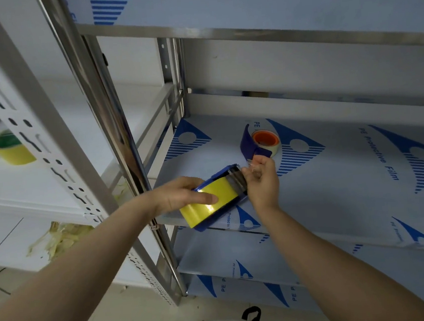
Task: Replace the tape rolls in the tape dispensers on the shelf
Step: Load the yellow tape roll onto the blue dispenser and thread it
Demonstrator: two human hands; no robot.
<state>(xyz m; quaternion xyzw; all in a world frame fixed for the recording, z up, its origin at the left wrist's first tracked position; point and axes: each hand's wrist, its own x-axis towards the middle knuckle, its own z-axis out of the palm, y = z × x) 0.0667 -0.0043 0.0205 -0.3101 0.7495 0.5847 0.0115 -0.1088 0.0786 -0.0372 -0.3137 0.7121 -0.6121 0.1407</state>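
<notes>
My left hand [183, 195] grips a blue tape dispenser [222, 176] loaded with a yellow tape roll [205, 211], held just above the front left corner of the middle shelf [337, 187]. My right hand [262, 181] pinches the tape's free end at the dispenser's roller and blade. Farther back on the same shelf lies a second blue dispenser [248, 144] with an orange-cored, nearly used-up roll [266, 139] in it.
A spare yellow roll with a green core [11, 149] stands on the white rack at the left. Crumpled used tape [58, 239] lies on the floor under that rack. Steel uprights [114, 123] separate the two racks. More film-covered shelves sit above and below.
</notes>
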